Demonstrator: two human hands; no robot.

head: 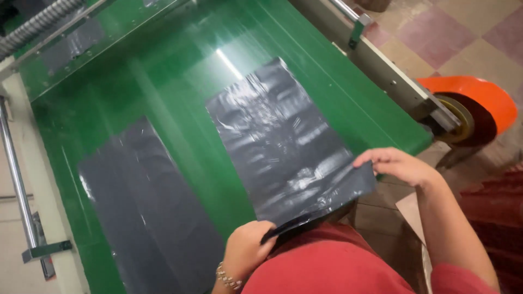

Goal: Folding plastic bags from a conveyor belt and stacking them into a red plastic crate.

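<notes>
Two plastic bags on conveyor belt point(180, 76): near bag point(283, 141) right of far bag point(147, 207).

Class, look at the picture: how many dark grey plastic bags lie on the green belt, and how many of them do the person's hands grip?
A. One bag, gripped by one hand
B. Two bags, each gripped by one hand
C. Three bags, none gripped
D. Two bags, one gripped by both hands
D: two bags lie on the green belt; the left hand and right hand both grip the near edge of the right bag, while the left bag lies untouched.
</notes>
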